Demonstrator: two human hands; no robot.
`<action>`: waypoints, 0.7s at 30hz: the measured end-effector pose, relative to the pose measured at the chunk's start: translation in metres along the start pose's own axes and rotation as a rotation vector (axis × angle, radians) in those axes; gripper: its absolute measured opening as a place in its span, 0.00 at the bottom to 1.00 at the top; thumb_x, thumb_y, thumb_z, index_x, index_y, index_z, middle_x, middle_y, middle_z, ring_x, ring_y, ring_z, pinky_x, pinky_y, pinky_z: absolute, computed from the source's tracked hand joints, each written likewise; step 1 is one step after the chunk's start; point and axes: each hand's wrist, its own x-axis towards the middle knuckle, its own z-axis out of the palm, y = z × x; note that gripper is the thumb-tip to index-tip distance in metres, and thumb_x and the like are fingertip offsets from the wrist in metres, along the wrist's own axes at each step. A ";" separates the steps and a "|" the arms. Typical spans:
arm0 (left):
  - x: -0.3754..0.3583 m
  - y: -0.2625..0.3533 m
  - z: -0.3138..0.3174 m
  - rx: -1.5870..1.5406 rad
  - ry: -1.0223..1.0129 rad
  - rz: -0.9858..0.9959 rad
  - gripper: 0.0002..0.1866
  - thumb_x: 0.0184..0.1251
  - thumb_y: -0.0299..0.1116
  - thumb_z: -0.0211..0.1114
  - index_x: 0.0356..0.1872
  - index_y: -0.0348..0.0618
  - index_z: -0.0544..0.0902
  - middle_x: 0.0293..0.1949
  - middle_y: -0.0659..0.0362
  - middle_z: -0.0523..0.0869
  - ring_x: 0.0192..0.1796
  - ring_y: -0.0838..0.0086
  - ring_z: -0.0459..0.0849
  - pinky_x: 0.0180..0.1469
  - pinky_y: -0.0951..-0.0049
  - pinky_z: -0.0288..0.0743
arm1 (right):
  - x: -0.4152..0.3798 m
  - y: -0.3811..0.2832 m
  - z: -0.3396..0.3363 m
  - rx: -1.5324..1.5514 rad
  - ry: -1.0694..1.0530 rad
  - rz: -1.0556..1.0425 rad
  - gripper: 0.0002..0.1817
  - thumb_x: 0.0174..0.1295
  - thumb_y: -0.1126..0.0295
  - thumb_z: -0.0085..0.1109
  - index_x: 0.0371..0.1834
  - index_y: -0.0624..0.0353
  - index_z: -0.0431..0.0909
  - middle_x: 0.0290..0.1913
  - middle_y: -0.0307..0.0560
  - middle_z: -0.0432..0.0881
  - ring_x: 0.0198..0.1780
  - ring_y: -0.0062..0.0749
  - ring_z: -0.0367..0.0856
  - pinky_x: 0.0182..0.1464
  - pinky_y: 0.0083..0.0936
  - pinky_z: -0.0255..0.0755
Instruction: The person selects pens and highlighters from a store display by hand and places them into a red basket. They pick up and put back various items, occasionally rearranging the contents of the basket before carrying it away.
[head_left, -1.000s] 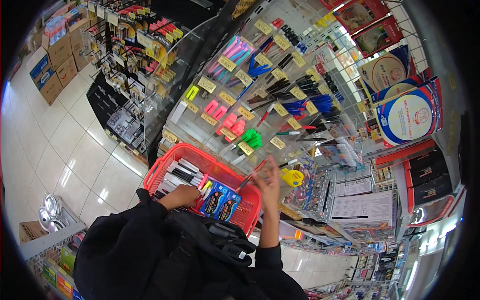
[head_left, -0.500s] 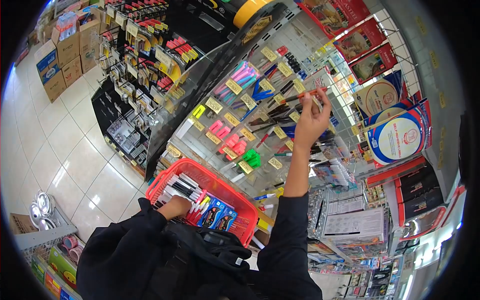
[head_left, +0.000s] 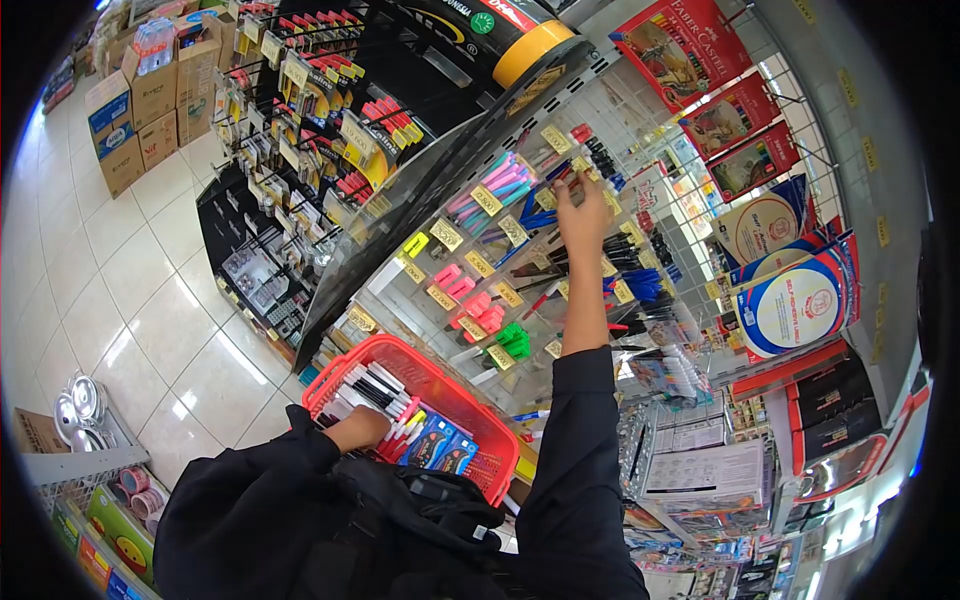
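My right hand [head_left: 584,215] is raised to the tiered pen rack, its fingers bent together among the pens in an upper compartment; what they hold is too small to make out. Close by are blue pens [head_left: 540,205], pastel pens [head_left: 500,185] and price tags. Lower on the rack sit pink highlighters [head_left: 482,318] and green ones [head_left: 513,341]. My left hand [head_left: 362,428] rests in the red basket [head_left: 480,403], closed over its near left part beside white and black pens [head_left: 375,388]; its fingertips are hidden. Blue packs [head_left: 438,444] lie to its right.
Cardboard boxes [head_left: 155,95] stand on the tiled floor at the upper left. A black display stand [head_left: 240,240] is left of the rack. Red pencil sets [head_left: 682,55] and round-label packs [head_left: 792,305] hang at the right. Metal pans [head_left: 84,405] lie at the lower left.
My right hand has moved left over the rack, from an orange pen it held to the pens in an upper compartment. The view has shifted slightly. My left hand stays in the basket.
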 end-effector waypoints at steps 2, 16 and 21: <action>0.001 -0.001 0.003 0.005 0.009 0.003 0.15 0.46 0.30 0.72 0.39 0.38 0.88 0.41 0.48 0.89 0.45 0.56 0.88 0.42 0.57 0.81 | -0.003 0.001 0.005 -0.130 -0.082 0.015 0.28 0.63 0.45 0.55 0.58 0.52 0.79 0.60 0.50 0.78 0.66 0.45 0.70 0.71 0.69 0.31; 0.001 0.005 0.008 0.046 0.056 0.011 0.12 0.61 0.33 0.61 0.42 0.44 0.88 0.46 0.53 0.88 0.48 0.61 0.88 0.44 0.58 0.80 | -0.108 -0.047 -0.061 0.328 0.001 -0.168 0.12 0.63 0.63 0.63 0.45 0.58 0.83 0.51 0.48 0.83 0.57 0.41 0.77 0.68 0.46 0.55; -0.006 -0.002 0.014 0.027 0.358 0.066 0.10 0.52 0.36 0.67 0.32 0.43 0.87 0.35 0.50 0.88 0.39 0.58 0.88 0.40 0.57 0.81 | -0.238 -0.035 -0.086 0.690 -0.456 0.158 0.10 0.62 0.71 0.64 0.46 0.61 0.83 0.46 0.45 0.86 0.49 0.32 0.82 0.58 0.25 0.69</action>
